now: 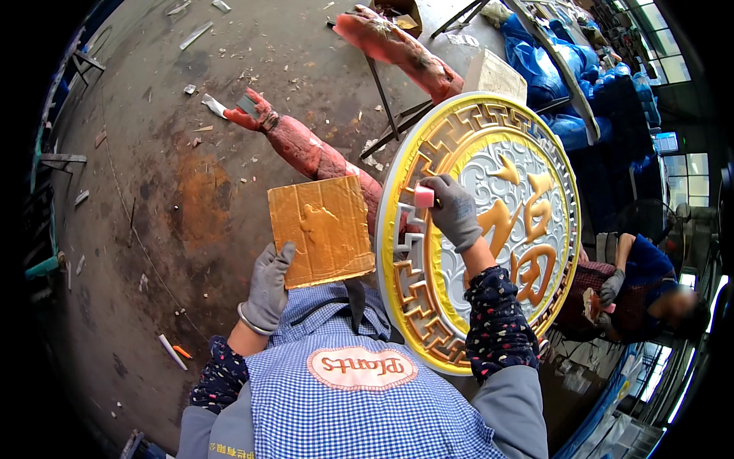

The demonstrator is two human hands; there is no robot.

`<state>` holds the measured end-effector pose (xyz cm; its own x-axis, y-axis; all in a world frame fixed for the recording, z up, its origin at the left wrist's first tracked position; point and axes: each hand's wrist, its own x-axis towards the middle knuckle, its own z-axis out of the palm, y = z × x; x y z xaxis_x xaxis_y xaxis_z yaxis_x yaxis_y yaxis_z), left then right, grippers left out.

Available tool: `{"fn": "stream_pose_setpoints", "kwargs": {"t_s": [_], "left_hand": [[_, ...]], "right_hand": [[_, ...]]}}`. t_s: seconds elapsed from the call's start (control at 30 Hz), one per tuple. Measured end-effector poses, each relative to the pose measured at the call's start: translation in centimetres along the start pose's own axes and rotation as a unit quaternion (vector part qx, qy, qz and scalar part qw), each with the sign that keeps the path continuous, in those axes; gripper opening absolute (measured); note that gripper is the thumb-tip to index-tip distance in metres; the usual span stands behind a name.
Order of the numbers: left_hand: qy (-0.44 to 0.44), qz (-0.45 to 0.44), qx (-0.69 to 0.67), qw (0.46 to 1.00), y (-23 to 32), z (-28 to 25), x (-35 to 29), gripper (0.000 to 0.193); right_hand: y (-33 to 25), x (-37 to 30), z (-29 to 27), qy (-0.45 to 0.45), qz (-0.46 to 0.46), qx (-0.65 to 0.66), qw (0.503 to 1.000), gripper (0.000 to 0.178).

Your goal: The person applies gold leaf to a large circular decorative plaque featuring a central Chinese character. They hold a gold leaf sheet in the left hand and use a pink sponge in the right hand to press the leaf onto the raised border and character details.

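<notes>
My left hand [267,289], in a grey glove, grips the lower left edge of a square of cardboard [325,229] coated with gold paint. In my gloved right hand [456,214] is a small pink sponge block [423,196], pinched by the fingers near the left rim of a large round relief panel [388,260]. A yellow band, a key-pattern border [417,306] and grey-white scrollwork make up the panel. Gold covers the raised character [535,271] in its middle. Parts of the border are gold or brown, while the stretch by my right hand is partly pale.
Beyond the panel lie red, limb-shaped sculpted pieces [313,149], one on a dark metal stand [382,107]. Blue plastic sheeting [547,65] is piled at the far right. Another gloved person [612,287] works at the panel's right side. Scraps litter the concrete floor [153,183].
</notes>
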<state>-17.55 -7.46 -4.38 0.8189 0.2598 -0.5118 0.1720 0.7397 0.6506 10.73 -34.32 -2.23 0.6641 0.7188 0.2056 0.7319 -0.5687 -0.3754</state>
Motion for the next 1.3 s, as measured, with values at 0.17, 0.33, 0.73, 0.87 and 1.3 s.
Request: {"fn": "stream_pose_setpoints", "kwargs": {"t_s": [0.17,0.33,0.73,0.87,1.3], "left_hand": [[0.001,-0.001,0.003,1.0,-0.4,-0.6,0.1,0.036],[0.004,0.002,0.006,1.0,-0.6,-0.9,0.3,0.035],[0.023,0.004,0.012,1.0,0.1,-0.7,-0.3,0.036],[0.02,0.006,0.027,0.999,-0.2,-1.2,-0.1,0.037],[0.014,0.012,-0.009,1.0,0.1,-0.7,-0.3,0.037]], "right_hand": [[0.5,0.0,-1.5,0.01,0.079,-0.026,0.996,0.03],[-0.5,0.2,-0.8,-0.026,0.008,-0.034,0.999,0.024],[-0.7,-0.4,-0.9,-0.01,0.036,-0.05,0.998,0.029],[-2.8,0.5,0.1,0.009,-0.039,-0.012,0.999,0.028],[-3.4,-0.8,1.0,-0.033,-0.016,-0.079,0.996,0.032]]}}
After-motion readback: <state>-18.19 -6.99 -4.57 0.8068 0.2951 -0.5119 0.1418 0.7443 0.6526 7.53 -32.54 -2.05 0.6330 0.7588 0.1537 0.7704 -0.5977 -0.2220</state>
